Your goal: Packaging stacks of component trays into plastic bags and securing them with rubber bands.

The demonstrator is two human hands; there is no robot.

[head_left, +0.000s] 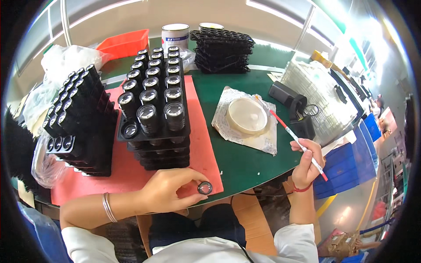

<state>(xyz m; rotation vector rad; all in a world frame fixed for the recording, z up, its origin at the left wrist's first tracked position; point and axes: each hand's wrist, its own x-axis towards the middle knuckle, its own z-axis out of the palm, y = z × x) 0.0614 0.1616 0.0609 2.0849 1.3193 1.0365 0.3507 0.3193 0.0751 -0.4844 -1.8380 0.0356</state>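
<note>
Between thumb and fingers, my left hand (175, 189) grips a small black lens barrel (205, 188) with its glass end up, at the front edge of the red mat (206, 153). My right hand (308, 163) is closed around a slim white-and-red brush (293, 134). The brush slants to the far left, its tip near the rim of a round cream dish (239, 127). Under the dish lies a stained pale board (267, 142). Just beyond my left hand, stacked black trays (158, 161) carry several upright lens barrels (174, 115).
More barrels fill another black tray stack (94, 149) at left, beside plastic bags (66, 65). At the back are a red bin (125, 44), a tin can (175, 36) and stacked black trays (223, 52). A black device (294, 103) and clear trays (322, 96) stand at right.
</note>
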